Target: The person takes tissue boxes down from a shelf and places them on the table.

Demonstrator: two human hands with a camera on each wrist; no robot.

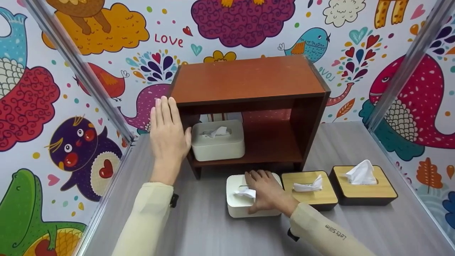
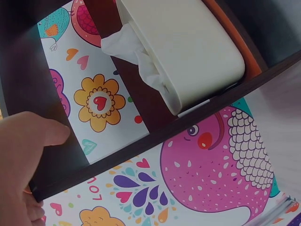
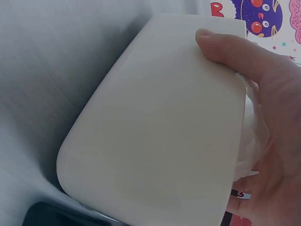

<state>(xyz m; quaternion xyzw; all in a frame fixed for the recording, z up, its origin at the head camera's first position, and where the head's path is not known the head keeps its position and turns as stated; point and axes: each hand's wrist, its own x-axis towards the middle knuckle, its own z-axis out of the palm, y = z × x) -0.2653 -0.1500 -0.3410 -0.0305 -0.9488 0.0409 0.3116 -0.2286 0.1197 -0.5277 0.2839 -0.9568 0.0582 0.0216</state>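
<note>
My right hand (image 1: 268,192) grips a white tissue box (image 1: 234,210) from above, thumb on the near side and fingers toward the far side. The box is on the grey table, a tissue poking from its top. In the right wrist view, the thumb (image 3: 225,47) presses on the smooth side wall. My left hand (image 1: 167,137), fingers straight, is at the left side of a brown wooden shelf (image 1: 249,81). Its thumb shows by the shelf edge in the left wrist view. Inside the shelf, on the left, stands a grey-white tissue box (image 1: 218,151).
Right of the white box stand two dark tissue boxes with wooden lids, the nearer one (image 1: 309,181) close beside it and the other (image 1: 366,190) farther right. Metal posts (image 1: 78,67) and cartoon-printed walls (image 1: 142,67) enclose the grey table (image 1: 206,231).
</note>
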